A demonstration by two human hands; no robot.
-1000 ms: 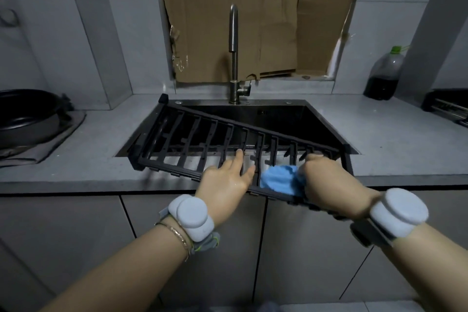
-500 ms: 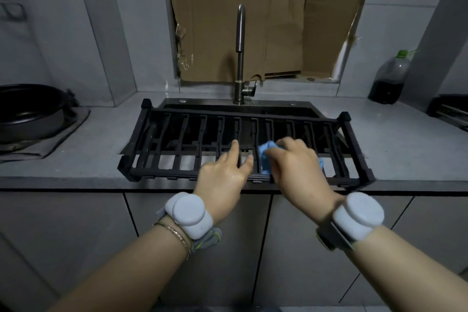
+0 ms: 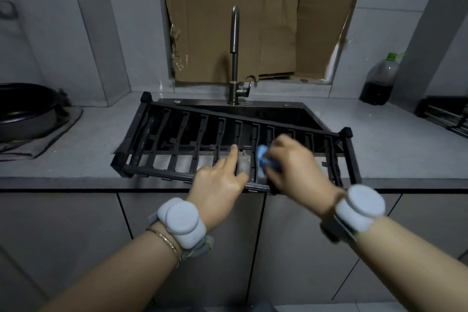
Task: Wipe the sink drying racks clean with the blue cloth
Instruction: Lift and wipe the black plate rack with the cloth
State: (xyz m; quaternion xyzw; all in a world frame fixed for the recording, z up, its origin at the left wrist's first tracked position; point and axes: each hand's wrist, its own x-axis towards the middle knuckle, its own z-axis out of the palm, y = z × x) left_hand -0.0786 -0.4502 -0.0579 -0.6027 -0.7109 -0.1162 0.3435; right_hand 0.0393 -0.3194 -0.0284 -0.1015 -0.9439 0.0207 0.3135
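Note:
A black slatted drying rack (image 3: 177, 134) lies skewed across the dark sink (image 3: 291, 116), its right end swung toward the counter's front. My left hand (image 3: 220, 182) rests on the rack's front rail, fingers flat along a slat, steadying it. My right hand (image 3: 293, 167) is blurred with motion and clutches the blue cloth (image 3: 264, 161), pressing it onto the slats just right of the left hand. Only a small bunch of the cloth shows past the fingers.
A steel tap (image 3: 235, 58) rises behind the sink, with cardboard (image 3: 228, 33) covering the window. A dark pan (image 3: 22, 109) sits on a grey cloth at the left. A bottle of dark liquid (image 3: 378, 81) and another black rack (image 3: 448, 116) stand at the right.
The rack has turned from square over the sink to skewed again. My right hand with the cloth has moved along the slats; the left hand has stayed on the front rail.

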